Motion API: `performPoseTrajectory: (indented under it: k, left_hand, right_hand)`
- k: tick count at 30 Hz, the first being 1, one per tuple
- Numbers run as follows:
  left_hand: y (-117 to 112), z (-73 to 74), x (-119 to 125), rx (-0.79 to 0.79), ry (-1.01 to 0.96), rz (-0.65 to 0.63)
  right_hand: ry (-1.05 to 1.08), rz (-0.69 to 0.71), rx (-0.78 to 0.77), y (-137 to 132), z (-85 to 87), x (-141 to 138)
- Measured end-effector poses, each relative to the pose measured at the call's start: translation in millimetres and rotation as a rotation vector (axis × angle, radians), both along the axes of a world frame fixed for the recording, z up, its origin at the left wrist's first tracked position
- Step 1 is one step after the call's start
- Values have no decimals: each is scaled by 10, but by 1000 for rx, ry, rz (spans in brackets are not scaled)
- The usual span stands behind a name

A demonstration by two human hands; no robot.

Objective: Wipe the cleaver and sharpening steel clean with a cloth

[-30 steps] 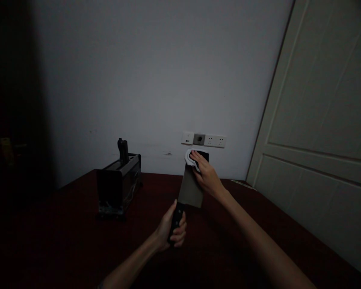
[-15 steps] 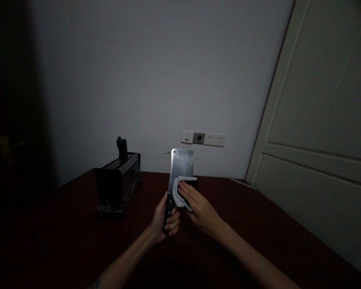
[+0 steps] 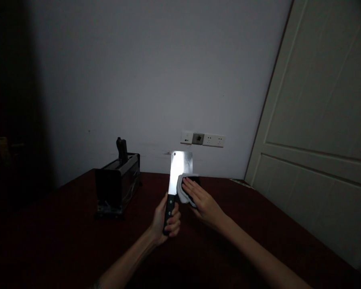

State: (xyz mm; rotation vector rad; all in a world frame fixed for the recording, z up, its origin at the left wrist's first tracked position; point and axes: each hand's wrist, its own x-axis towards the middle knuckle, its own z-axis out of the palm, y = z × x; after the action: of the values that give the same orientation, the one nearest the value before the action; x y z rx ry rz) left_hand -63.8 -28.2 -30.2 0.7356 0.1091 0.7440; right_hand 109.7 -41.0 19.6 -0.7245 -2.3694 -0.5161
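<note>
A cleaver (image 3: 178, 166) stands upright in front of me, its broad blade facing me and catching bright light. My left hand (image 3: 165, 218) is wrapped round its black riveted handle. Against the lower right part of the blade lies a folded white and dark cloth (image 3: 182, 192). My right hand (image 3: 200, 200) presses on this cloth with its fingers together, the thumb side partly hidden. The cloth covers the blade's lower right edge.
To the left on the dark red table (image 3: 228, 237) stands a black knife block (image 3: 117, 182) with dark handles sticking out of its top. Wall sockets (image 3: 209, 139) sit behind the cleaver. A pale panelled door (image 3: 313, 132) borders the right side.
My right hand and the cloth have shifted slightly right and up along the blade. The blade has turned a little and now glares brightly. My left hand keeps its hold.
</note>
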Motion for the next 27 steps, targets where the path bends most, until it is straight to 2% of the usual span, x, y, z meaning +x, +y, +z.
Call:
performPoseTrajectory:
  k: [4,9,14,18,20,27]
  left_hand:
    - [-10,18,-1,-26,9,6]
    - [-23,28,2,18,-33,-35]
    - [-18,3,13,28,28,-40]
    - [-68,-23,66,45,72,-84]
    - [-89,-40,85,50,91,-105]
    - [-29,-100,69,32,81,-68]
  right_hand:
    - [-127,40,40,-10,27,61]
    - [-99,4,72,38,118,135]
    - [-184,67,22,64,220,171]
    - [-56,7,35,226,440,267]
    - [7,-27,43,260,494,256]
    - [-164,93,-58,88,264,-37]
